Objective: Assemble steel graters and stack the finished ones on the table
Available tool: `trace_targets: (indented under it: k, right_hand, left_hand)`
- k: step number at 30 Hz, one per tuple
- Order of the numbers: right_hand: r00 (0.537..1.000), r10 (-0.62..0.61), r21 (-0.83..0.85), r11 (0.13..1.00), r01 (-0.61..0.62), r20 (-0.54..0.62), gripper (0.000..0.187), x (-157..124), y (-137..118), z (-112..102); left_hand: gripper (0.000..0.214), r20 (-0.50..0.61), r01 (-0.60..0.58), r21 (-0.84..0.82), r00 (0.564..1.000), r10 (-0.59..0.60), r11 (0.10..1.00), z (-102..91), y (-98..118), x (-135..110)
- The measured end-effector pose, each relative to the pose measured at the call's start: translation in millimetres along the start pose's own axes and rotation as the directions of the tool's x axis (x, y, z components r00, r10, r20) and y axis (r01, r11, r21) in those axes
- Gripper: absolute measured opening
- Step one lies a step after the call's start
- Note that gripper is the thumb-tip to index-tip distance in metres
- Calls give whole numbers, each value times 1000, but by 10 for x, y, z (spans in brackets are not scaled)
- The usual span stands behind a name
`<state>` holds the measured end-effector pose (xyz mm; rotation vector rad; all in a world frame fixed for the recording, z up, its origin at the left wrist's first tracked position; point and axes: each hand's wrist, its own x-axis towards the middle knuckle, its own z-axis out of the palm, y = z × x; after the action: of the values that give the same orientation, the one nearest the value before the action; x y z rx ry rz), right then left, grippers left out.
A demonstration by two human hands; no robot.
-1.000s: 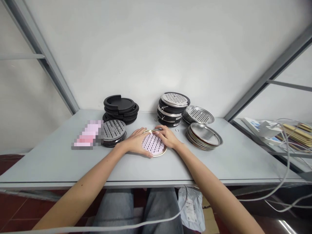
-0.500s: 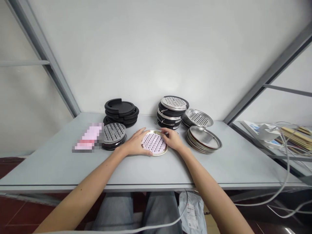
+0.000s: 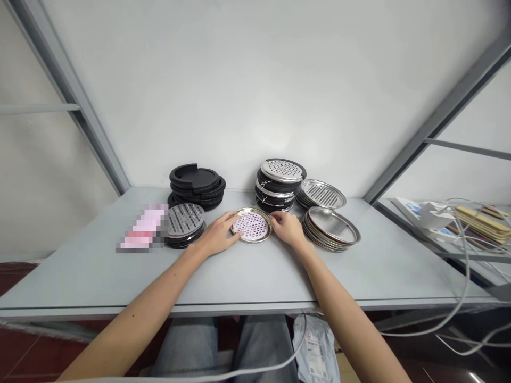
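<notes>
A round metal plate [image 3: 250, 225] with a gold-toned rim and a pinkish, slotted face lies on the table between my hands. My left hand [image 3: 217, 234] holds its left side, fingers at the upper edge and thumb at the lower left. At the right rim, the fingers of my right hand [image 3: 288, 227] are bent and pinched together on the edge; their tips are partly hidden. Close to my right hand is a stack of shiny round trays [image 3: 333, 226]. Dark slotted discs [image 3: 186, 221] are piled left of my left hand.
Black plastic rings [image 3: 195, 181] are stacked at the back left. Behind the plate stands a pile of black rings and metal discs with wire clips [image 3: 281, 178]. More slotted plates [image 3: 322, 194] lie at the back right. A white cable [image 3: 465, 266] hangs beside the table.
The plate has shifted slightly up and left in view. My right hand has drawn its fingers back from over the plate to its right rim. My left thumb has moved up along the edge.
</notes>
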<state>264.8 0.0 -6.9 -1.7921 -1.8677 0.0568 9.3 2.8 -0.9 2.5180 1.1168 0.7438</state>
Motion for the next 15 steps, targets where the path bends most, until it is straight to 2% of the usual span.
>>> trace_targets:
  k: [3, 6, 9, 11, 15]
  right_hand:
    - [999, 25, -12, 1000, -26, -47, 25, -34, -46, 3]
    - [993, 38, 23, 999, -35, -113, 27, -118, -87, -89]
    - [973, 36, 90, 996, -16, -227, 29, -185, -60, -331]
    - [944, 62, 87, 996, -35, -323, 31, -166, 31, -545]
    - [901, 78, -100, 986, -133, -426, 28, 46, 390, -865]
  left_hand:
    - [55, 28, 29, 1, 999, -29, 1000, 32, -1, -11]
    - [54, 28, 27, -6, 999, -27, 1000, 61, -16, -18]
    - [54, 37, 20, -23, 999, -19, 1000, 83, -27, -19]
    - [54, 53, 16, -36, 998, -14, 999, 86, -27, -17]
    - [57, 73, 10, -51, 997, -7, 999, 61, -7, -22]
